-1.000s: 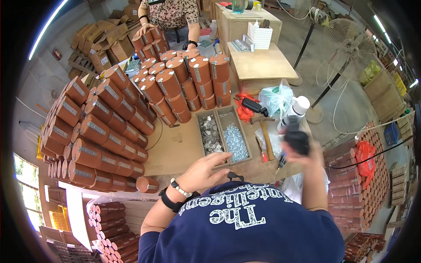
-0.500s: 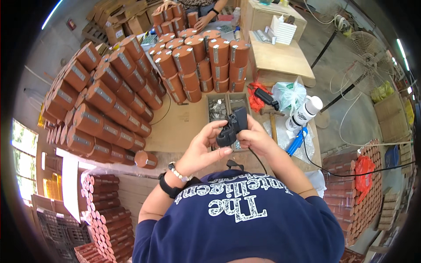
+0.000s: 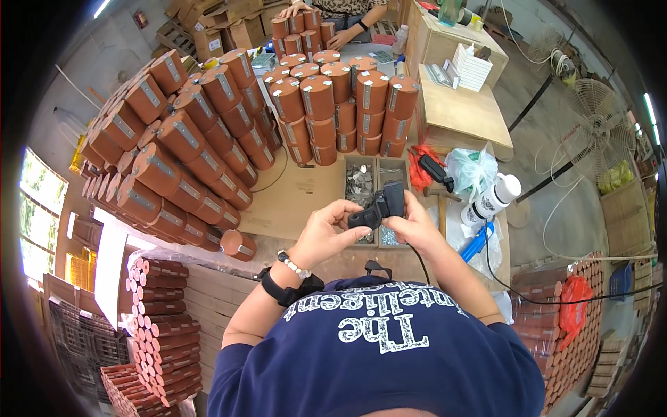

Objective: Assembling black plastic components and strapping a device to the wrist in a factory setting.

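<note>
In front of my chest I hold a small black device with a strap and a cable [image 3: 390,198]. My left hand [image 3: 332,228] is closed on its curled strap, thumb below and fingers above. On the box-shaped end, my right hand [image 3: 415,224] grips from the right, and a thin black cable hangs down beneath it. Just beyond is a divided tray [image 3: 377,174] with small metal pieces in its left part. A similar black device [image 3: 434,167] lies on a red plastic bag [image 3: 418,182] to the right. A black band [image 3: 278,286] wraps my left wrist, beside a beaded bracelet.
Stacked reddish-brown cylinders [image 3: 319,97] with metal strips stand on the table, with more piled at left [image 3: 174,153]. At right are a clear bag [image 3: 472,170], a white bottle [image 3: 492,200] and a blue tool [image 3: 478,242] with a cord. Another person's hand [image 3: 340,38] touches cylinders at the back.
The view has shifted, so the table's things sit farther right and lower. The black device has turned slightly in my hands, and both hands still hold it.
</note>
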Demonstrator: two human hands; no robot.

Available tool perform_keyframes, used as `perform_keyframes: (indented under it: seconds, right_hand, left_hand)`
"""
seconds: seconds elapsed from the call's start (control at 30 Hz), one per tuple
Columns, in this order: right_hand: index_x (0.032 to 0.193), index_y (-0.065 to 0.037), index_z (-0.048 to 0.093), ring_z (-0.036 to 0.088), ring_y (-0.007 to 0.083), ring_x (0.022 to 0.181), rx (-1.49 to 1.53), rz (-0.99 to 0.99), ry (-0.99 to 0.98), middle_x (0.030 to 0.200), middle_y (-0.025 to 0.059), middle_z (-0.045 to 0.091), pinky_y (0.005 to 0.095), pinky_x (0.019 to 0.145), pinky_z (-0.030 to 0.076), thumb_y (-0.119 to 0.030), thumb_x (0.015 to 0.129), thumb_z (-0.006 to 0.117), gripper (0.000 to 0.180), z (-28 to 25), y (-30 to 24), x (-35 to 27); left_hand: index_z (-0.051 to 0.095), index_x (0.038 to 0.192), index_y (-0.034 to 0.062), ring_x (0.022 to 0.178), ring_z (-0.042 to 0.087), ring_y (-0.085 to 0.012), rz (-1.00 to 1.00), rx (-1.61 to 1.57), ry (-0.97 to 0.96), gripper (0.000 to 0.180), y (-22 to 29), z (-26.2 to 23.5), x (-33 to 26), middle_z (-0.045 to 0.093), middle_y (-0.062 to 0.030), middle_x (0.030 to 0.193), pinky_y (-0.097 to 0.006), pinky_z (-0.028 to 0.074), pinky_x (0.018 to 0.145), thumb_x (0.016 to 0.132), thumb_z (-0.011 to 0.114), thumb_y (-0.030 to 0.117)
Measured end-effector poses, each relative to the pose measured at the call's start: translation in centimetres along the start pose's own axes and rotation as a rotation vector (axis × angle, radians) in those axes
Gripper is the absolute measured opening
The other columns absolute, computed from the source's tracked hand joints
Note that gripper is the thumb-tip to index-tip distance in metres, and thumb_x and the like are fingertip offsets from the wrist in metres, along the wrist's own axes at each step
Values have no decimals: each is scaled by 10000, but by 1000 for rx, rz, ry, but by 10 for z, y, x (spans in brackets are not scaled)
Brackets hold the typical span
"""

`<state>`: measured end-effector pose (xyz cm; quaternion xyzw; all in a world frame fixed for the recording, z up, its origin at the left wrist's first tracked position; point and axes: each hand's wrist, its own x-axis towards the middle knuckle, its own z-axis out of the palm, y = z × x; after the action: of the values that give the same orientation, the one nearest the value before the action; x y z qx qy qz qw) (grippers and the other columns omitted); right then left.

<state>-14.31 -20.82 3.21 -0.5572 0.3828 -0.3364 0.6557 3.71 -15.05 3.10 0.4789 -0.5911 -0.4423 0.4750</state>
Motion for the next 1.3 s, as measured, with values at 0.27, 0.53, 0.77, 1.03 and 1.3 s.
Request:
perform_keyframes:
  seconds: [0.27,0.53,0.77,1.03,1.3]
  right_hand:
    - [973,-30,381,350,69,359,303,231,-156,694,59,483,207,316,268,-30,669,536,342,3,-4,-5]
    - [953,-45,383,354,73,356,386,313,-199,659,65,480,209,321,288,-16,680,516,306,6,-1,-9]
    - [938,-48,392,332,61,349,390,301,-153,634,49,468,203,315,267,-4,667,510,299,-6,-9,-2]
    - [929,-46,388,318,49,352,347,282,-178,611,25,451,199,321,232,-1,667,504,290,-10,-15,-5]
    - [1023,-34,376,339,66,375,529,211,-274,652,37,472,199,361,265,50,632,452,407,-12,-4,-8]
  left_hand:
    - [447,983,35,848,496,-85,-39,-50,-162,415,7,-5,-1,523,-10,906,-235,404,725,654,695,86]
    - [527,904,38,674,505,-126,324,355,18,308,7,1,1,528,-57,764,-240,427,625,614,629,11]
    - [546,858,7,568,470,-44,66,39,104,201,5,0,4,539,-6,662,-185,407,535,664,582,-31]
    - [523,827,21,614,488,-93,289,313,111,215,12,0,8,502,-34,707,-221,406,565,635,618,5]
    - [469,928,35,679,494,-79,165,-39,-124,306,13,6,-3,492,-12,845,-215,402,659,657,602,-14]
